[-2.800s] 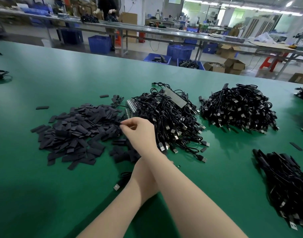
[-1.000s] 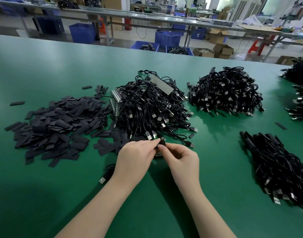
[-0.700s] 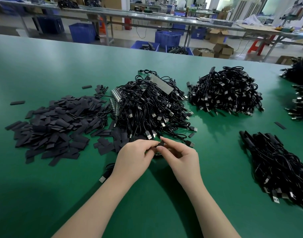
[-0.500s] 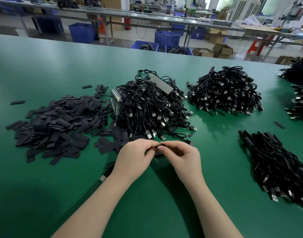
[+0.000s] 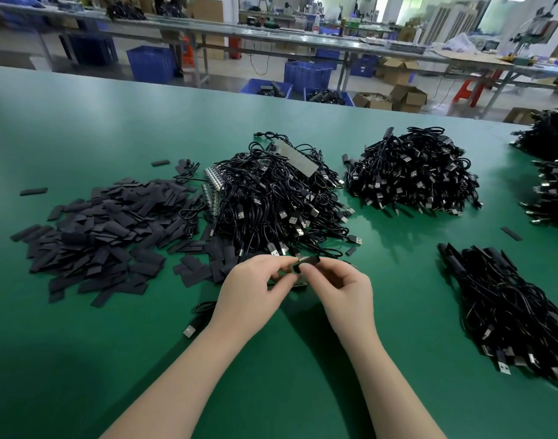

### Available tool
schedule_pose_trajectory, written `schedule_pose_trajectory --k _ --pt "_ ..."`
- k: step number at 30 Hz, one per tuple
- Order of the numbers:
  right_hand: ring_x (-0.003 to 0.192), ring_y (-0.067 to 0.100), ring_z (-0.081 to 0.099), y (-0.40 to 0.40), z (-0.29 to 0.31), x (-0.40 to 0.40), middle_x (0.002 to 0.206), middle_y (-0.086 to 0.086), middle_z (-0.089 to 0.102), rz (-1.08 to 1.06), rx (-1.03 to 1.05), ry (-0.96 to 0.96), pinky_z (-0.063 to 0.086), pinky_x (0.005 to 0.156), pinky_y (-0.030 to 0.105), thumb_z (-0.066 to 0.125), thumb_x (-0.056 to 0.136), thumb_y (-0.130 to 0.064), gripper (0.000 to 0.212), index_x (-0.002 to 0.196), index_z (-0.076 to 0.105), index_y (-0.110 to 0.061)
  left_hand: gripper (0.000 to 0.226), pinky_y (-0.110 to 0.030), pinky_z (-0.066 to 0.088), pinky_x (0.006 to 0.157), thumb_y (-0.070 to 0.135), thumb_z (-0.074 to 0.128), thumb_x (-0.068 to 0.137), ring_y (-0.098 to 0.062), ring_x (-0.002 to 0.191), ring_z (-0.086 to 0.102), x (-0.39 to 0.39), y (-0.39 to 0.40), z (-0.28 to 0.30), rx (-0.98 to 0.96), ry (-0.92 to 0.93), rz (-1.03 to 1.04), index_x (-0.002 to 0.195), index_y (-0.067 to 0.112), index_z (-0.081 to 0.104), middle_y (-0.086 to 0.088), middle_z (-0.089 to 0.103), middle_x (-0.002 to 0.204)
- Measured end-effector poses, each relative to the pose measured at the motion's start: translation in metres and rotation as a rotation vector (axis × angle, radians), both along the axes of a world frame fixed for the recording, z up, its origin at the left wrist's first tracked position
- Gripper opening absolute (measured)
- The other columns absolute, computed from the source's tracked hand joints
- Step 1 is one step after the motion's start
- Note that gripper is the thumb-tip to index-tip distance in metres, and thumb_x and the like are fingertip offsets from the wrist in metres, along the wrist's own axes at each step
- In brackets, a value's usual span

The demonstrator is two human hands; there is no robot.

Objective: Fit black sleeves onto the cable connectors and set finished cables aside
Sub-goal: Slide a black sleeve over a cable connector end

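The green table is wide and fills most of the view. Behind it the room is a workshop with long metal benches, blue crates on the floor and open cardboard boxes.

On the left part of the table lies a flat heap of loose black sleeves. Just beside it, in the middle, is a big tangled pile of cables with metal plugs. In front of this pile the two hands meet above the table. The left hand has its thumb and fingers curled and pinches something small at the fingertips; what exactly it holds is hidden. The right hand pinches a black sleeve between thumb and forefinger. The sleeve's long axis runs about left to right, a little raised on the right, and its left end points to the left hand's fingertips. One loose cable lies under the left wrist.

Further right is a second cable pile, and near the right edge a long pile of cables lies along the table.
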State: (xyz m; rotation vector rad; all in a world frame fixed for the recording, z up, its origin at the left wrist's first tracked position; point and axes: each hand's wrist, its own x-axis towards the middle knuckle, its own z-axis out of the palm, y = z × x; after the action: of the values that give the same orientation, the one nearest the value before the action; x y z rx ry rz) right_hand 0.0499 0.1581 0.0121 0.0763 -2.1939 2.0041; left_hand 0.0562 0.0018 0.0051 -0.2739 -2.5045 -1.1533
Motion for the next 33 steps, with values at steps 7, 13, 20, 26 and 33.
schedule_pose_trajectory --k 7,13,20,26,33 --pt "0.066 0.007 0.064 0.012 -0.001 -0.008 0.077 0.008 0.075 -0.211 -0.183 -0.128 0.053 0.066 0.02 0.081 0.08 -0.021 0.014 0.07 0.073 -0.016 0.042 -0.026 0.031 0.097 0.056 0.048 0.095 -0.008 0.117 0.049 -0.006 -0.001 -0.01 -0.521 -0.113 0.0 0.13 0.035 0.059 0.019 0.056 0.125" --pt "0.066 0.006 0.063 0.011 -0.004 -0.009 0.079 0.007 0.075 -0.22 -0.178 -0.152 0.05 0.062 0.013 0.083 0.079 -0.021 0.014 0.076 0.073 -0.011 0.022 -0.023 0.036 0.09 0.043 0.054 0.096 -0.006 0.106 0.056 -0.006 0.001 -0.009 -0.413 -0.053 0.021 0.11 0.035 0.069 0.019 0.064 0.109" --pt "0.078 0.017 0.07 0.008 -0.002 -0.006 0.086 0.009 0.075 -0.171 -0.227 -0.133 0.055 0.071 0.024 0.081 0.08 -0.017 0.009 0.087 0.074 -0.016 0.017 -0.037 0.051 0.087 0.025 0.066 0.092 -0.009 0.091 0.065 -0.001 0.0 0.003 -0.167 0.036 0.038 0.108 0.024 0.071 0.013 0.071 0.1" --pt "0.076 0.013 0.073 0.009 0.002 -0.004 0.079 0.002 0.076 -0.117 -0.326 -0.101 0.053 0.063 0.016 0.077 0.084 -0.013 0.006 0.086 0.074 -0.018 0.014 -0.04 0.05 0.082 0.017 0.06 0.095 -0.012 0.089 0.065 0.002 0.002 0.007 -0.154 0.072 0.048 0.1 0.019 0.073 0.01 0.071 0.094" --pt "0.075 0.014 0.073 0.006 0.002 -0.004 0.078 0.003 0.075 -0.07 -0.36 -0.105 0.054 0.063 0.019 0.075 0.085 -0.012 0.005 0.085 0.072 -0.016 0.024 -0.033 0.044 0.09 0.013 0.052 0.099 -0.003 0.085 0.06 0.003 0.005 0.008 -0.042 0.017 0.077 0.114 0.023 0.067 0.015 0.068 0.089"
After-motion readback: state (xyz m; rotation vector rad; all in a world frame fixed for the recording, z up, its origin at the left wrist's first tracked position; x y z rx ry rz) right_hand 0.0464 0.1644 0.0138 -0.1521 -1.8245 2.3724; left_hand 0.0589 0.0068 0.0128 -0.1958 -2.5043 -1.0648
